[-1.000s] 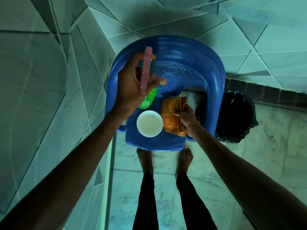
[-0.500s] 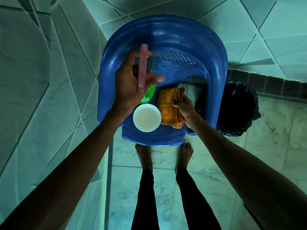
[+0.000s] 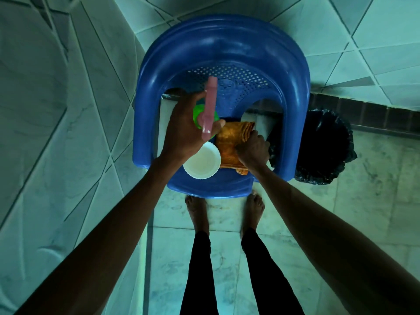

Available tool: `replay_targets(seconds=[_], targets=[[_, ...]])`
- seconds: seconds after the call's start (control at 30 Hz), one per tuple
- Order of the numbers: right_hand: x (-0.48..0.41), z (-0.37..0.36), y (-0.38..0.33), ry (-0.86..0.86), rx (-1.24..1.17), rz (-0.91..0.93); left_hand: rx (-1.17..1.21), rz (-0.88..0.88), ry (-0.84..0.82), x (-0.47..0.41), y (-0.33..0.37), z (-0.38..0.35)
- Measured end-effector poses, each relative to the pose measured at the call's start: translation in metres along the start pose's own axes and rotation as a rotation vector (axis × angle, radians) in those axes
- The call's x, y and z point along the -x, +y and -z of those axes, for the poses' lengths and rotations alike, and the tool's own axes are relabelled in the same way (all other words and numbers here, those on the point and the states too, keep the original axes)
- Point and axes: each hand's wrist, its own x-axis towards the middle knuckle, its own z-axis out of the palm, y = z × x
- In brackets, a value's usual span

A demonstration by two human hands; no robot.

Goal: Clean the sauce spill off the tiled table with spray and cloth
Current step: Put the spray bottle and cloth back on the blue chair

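The blue chair (image 3: 222, 48) is showing glossy moulded plastic, with a perforated panel in its backrest. The spray bottle (image 3: 210, 103) is looking like translucent pink plastic at the head, shiny green below. On the seat, the orange cloth (image 3: 229, 144) is lying matt and coarsely woven. The white dish (image 3: 201, 164) at the seat's front edge is appearing as smooth, matt plastic with a fluted rim. The black bin liner (image 3: 318, 144) is showing thin, crinkled film. The wall tiles (image 3: 56, 110) are gleaming smooth and faintly veined.

Blue chair (image 3: 227, 42), its back perforated in a dotted grid; green spray bottle (image 3: 198, 114), pink nozzle (image 3: 211, 98); orange cloth (image 3: 230, 144); white bowl (image 3: 201, 164); black bin bag (image 3: 318, 144); pale tiles (image 3: 56, 133) with dark diagonal lines.
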Motion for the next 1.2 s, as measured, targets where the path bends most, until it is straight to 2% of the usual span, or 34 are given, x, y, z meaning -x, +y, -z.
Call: replay_targets(seconds=[0.1,0.2,0.47,0.73,0.97,1.2], targets=[[-0.003,0.001,0.004,0.009,-0.031,0.013,-0.019,0.093,-0.095,0.009,-0.005,-0.006],[-0.006,0.006,0.011,-0.03,-0.079,0.042,-0.075,0.077,-0.151,0.014,-0.003,-0.015],[-0.01,0.009,0.024,-0.069,-0.103,0.106,-0.208,0.121,-0.099,0.009,-0.021,-0.012],[-0.01,0.007,0.026,-0.059,-0.102,0.134,-0.007,0.149,-0.063,0.02,-0.013,-0.034],[-0.008,0.01,0.031,-0.058,-0.101,0.164,-0.038,0.119,-0.055,0.023,-0.008,-0.026],[0.001,0.015,0.033,-0.075,-0.095,0.23,-0.025,0.101,-0.146,0.025,-0.013,-0.016]])
